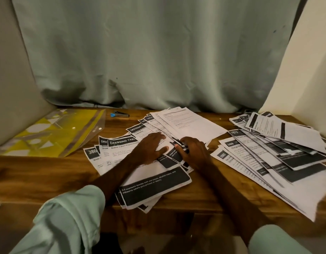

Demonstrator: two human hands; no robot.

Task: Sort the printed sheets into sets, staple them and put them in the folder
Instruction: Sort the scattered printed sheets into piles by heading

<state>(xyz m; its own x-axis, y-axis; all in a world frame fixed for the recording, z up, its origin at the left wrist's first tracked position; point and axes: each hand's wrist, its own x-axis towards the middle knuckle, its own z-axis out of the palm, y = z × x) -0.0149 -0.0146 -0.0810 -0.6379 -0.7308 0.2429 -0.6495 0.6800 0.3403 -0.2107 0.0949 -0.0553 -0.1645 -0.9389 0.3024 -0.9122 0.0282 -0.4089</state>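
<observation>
So from where I stood, this job was nowhere near finished. The printed sheets were all loose on the bench, in two messy heaps. The middle pile was fanned out right in front of the person, with a few plainer pages sticking out the far end. The right pile was spread along the bench's right side, with its near corner hanging over the front edge.

Both hands were in the middle pile. The left hand lay flat on top with the fingers spread wide, just pinning the paper down. The right hand was just beside it, fingers curled, and looked to be pinching the edges of a few sheets. I couldn't tell how many.

My read is that it was mid-sort. I couldn't pick out a single squared-up set, and I saw no staple in anything, though one would be tiny at that range. The stapler sat at the back of the bench, well apart from both hands. The yellow folder lay flat at the far left, and I couldn't make out any of the printed sheets in it.

So what was left was finishing the sort, then all the stapling and all the filing.
</observation>
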